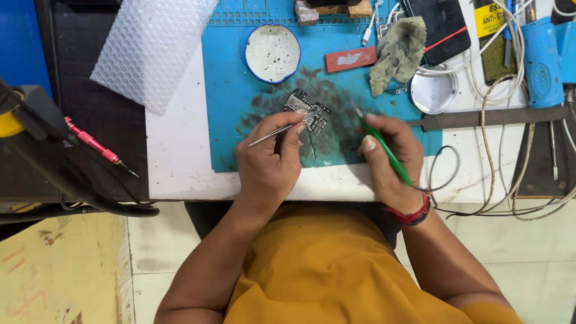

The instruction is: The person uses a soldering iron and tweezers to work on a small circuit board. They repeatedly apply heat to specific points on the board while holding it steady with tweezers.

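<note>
A small circuit board [306, 111] lies on the blue work mat [232, 83]. My left hand [270, 160] grips metal tweezers [272, 135] whose tips rest on the board. Just right of the board, my right hand [392, 156] holds a green-handled soldering iron [384, 148] like a pen. Its thin tip points up and left, a little short of the board. A cable runs from the iron's back end off to the right.
On the mat sit a round white dish [272, 53], a red block [350, 59] and a grey rag [398, 51]. A dark phone [431, 7], a metal lid [433, 91], a blue tool [541, 63] and tangled white cables lie right. Bubble wrap [152, 42] and a red screwdriver [97, 145] lie left.
</note>
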